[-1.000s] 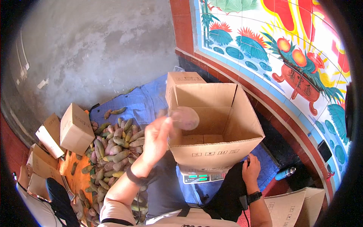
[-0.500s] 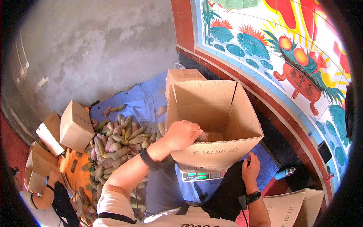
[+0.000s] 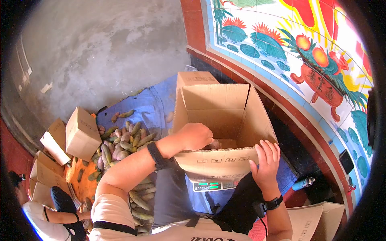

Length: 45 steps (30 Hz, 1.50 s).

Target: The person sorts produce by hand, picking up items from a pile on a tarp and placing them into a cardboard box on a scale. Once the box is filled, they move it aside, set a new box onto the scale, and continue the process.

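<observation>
A tall open cardboard box (image 3: 219,162) stands on a digital scale (image 3: 207,186) between my knees. My left hand (image 3: 194,136) reaches over the front rim near its left side, with the fingers curled closed; anything inside them is hidden. Just beyond the fingertips, a pinkish root vegetable (image 3: 214,144) shows low in the box, partly covered by the hand. At the box's front right corner, my right hand (image 3: 267,162) rests against the cardboard with fingers stretched to the rim and thumb apart.
Long green and pinkish root vegetables (image 3: 119,149) lie heaped on a blue sheet (image 3: 150,102). Another box (image 3: 195,77) is behind mine; more boxes (image 3: 82,134) stand at left, near another person (image 3: 48,219). At right are a flask (image 3: 303,183) and box (image 3: 307,221).
My right hand has risen from beside my knee to the box's front right corner. My left hand has shifted slightly, staying over the front rim. The other person has leaned and moved an arm.
</observation>
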Available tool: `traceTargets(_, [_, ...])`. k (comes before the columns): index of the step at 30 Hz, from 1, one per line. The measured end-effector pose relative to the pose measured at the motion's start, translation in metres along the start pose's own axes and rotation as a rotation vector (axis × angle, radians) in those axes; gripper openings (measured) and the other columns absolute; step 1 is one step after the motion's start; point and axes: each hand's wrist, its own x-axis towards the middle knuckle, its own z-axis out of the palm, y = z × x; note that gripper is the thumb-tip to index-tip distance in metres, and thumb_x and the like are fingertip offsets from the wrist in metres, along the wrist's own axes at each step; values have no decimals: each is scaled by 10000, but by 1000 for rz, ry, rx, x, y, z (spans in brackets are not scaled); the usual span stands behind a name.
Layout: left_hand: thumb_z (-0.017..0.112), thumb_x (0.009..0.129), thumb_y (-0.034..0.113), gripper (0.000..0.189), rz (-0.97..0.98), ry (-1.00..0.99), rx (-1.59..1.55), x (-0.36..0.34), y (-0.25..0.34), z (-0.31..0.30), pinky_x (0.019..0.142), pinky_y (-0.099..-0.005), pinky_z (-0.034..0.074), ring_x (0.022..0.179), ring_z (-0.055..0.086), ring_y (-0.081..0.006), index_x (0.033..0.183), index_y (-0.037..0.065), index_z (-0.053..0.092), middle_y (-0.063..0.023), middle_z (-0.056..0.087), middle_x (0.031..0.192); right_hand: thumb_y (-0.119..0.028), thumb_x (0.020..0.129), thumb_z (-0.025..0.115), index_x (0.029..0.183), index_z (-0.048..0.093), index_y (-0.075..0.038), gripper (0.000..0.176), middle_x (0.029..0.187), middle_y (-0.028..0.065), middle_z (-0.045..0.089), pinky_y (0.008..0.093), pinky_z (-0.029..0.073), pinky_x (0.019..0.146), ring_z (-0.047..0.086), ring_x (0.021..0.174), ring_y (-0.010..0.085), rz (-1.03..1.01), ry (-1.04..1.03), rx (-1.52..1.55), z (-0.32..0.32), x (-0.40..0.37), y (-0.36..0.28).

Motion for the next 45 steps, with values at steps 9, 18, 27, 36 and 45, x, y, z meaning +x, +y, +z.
traceTargets(9, [454,870,271,309,1,-155,19,8,2,-32,662,-446,449,741,570,-381,750,27,599,-184,607,777,-239,667,699,967,529,-54,391,937,103,524,477,363,857,487,887,296,25,38,102,11,8,5])
traceTargets(18, [468,848,258,288,34,-182,58,43,3,-33,623,-431,450,666,591,-340,732,41,617,-143,612,693,-236,665,698,940,518,-71,368,913,94,519,456,356,820,486,870,295,27,48,121,13,6,5])
traceTargets(27, [494,808,246,255,42,-359,53,80,-2,4,660,-452,462,745,596,-380,791,54,661,-182,634,802,-261,683,680,956,520,-78,365,912,88,506,458,351,825,480,869,291,36,28,123,12,4,7])
traceTargets(36, [515,782,190,221,40,-622,168,75,-15,49,648,-467,479,770,614,-377,813,32,667,-196,641,845,-272,678,687,960,531,-76,377,934,83,500,464,342,851,468,912,285,42,10,118,14,4,6])
traceTargets(45, [524,780,205,221,-5,-567,217,60,-23,47,612,-468,469,736,615,-373,759,36,665,-196,639,810,-258,673,695,962,526,-72,383,942,83,498,487,331,899,464,933,279,35,9,94,16,5,4])
